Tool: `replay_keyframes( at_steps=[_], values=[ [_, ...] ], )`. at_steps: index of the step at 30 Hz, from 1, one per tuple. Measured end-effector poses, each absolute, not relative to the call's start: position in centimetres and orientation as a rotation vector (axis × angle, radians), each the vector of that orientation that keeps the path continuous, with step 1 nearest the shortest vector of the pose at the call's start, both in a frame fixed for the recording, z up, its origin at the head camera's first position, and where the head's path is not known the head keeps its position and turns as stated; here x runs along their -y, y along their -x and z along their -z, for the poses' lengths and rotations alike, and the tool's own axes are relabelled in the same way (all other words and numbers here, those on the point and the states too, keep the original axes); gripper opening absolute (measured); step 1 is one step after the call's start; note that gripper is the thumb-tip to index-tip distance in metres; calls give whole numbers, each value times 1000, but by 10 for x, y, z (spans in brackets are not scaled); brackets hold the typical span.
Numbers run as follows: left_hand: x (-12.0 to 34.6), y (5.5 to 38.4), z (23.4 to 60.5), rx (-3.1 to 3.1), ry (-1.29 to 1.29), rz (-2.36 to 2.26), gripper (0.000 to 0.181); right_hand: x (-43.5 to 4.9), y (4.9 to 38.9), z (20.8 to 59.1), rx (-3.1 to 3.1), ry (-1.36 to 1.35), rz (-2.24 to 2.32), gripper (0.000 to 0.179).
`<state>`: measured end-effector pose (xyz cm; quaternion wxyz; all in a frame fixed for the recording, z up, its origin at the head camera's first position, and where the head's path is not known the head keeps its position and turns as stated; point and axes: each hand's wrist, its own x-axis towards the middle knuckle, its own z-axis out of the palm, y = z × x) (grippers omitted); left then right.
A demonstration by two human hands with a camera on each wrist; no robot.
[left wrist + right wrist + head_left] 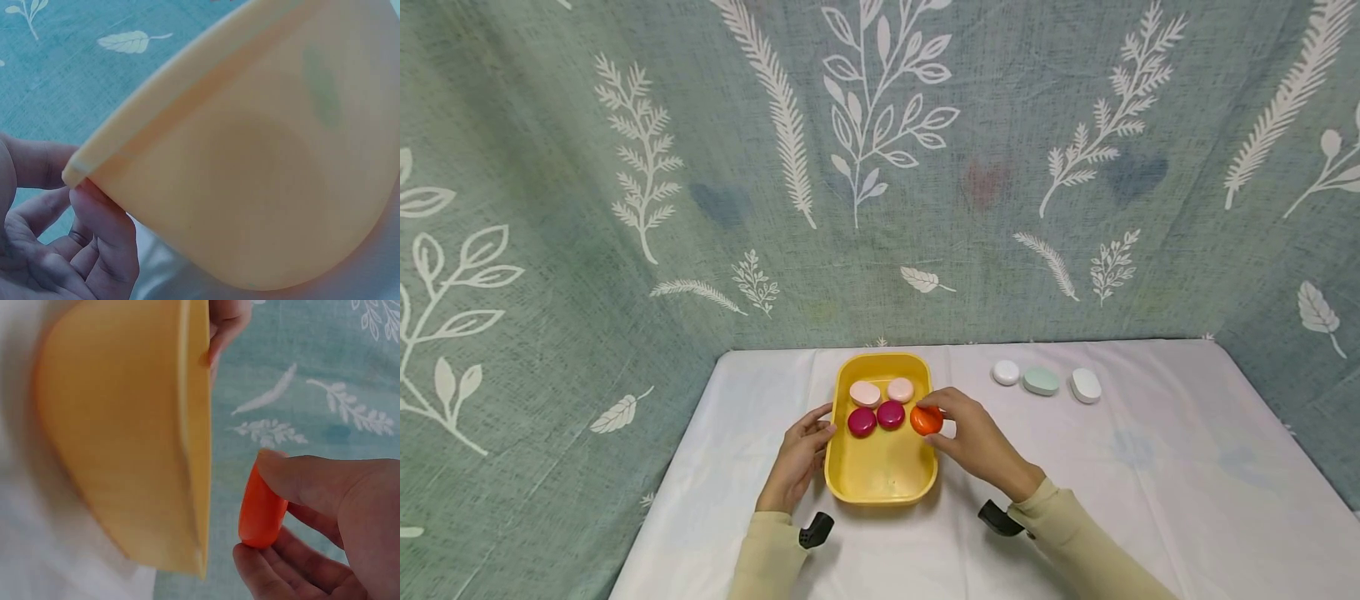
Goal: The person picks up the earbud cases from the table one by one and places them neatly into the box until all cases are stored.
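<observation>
My right hand [976, 437] pinches a round orange bar of soap [926, 421] between thumb and fingertips. In the head view the soap overlaps the right side of a yellow plastic tub [883, 475]; the right wrist view shows the orange soap [262, 509] raised at the level of the tub's rim. On the tub's other side, my left hand [801, 458] pinches the rim [94, 159] between thumb and fingers. Inside the tub, toward the back, sit two pale pink soaps [865, 394] and two dark magenta soaps [891, 414].
Right of the tub, toward the table's back edge, lie a round white soap [1006, 372], a pale green oval soap [1041, 381] and a white oval soap [1086, 386]. A white cloth [1075, 467] covers the table. Patterned green fabric [880, 275] hangs behind it.
</observation>
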<state>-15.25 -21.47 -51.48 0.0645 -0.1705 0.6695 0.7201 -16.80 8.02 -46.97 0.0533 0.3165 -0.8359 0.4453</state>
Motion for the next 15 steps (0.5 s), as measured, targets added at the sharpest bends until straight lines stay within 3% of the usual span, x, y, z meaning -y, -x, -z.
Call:
replay_keyframes(
  at_steps=[15],
  values=[
    [213, 152, 516, -2027, 519, -2182, 47, -35, 178, 461, 2613, -1066, -1396, 43]
  ],
)
